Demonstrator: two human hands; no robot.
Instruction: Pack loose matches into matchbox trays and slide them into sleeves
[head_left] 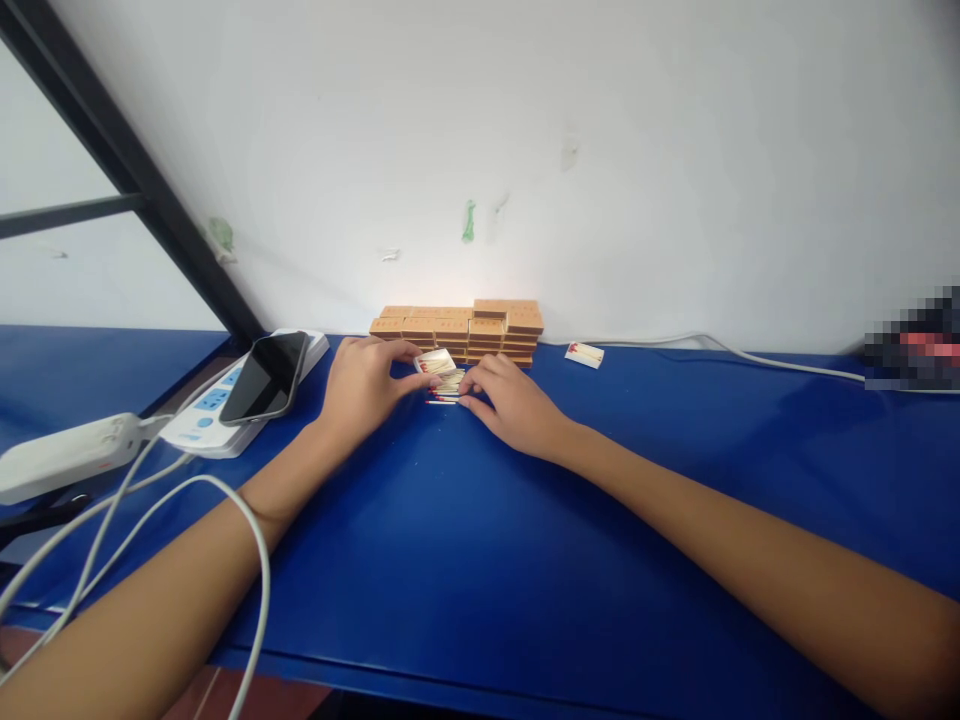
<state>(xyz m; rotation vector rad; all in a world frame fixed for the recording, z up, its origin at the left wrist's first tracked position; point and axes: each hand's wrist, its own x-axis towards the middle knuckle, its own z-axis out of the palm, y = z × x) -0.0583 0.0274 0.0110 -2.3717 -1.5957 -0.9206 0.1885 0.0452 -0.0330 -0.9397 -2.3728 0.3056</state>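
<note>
My left hand (365,380) grips a small white matchbox tray (442,357) between thumb and fingers, tilted, with some red-tipped matches inside it. Just below the tray, a loose pile of matches (448,384) lies on the blue tabletop, red heads to the left. My right hand (514,405) is at the right end of this pile, its fingers curled in and pinching at the match ends; how many matches it has is hidden. Right behind both hands stand stacked brown matchboxes (455,325), several layers high against the wall.
A second white tray with matches (584,354) lies to the right near the wall. On the left, a phone (267,376) rests on a white power strip (217,437), beside a white adapter (69,457). White cables (259,560) loop over my left forearm. A dark frame (161,210) leans at left.
</note>
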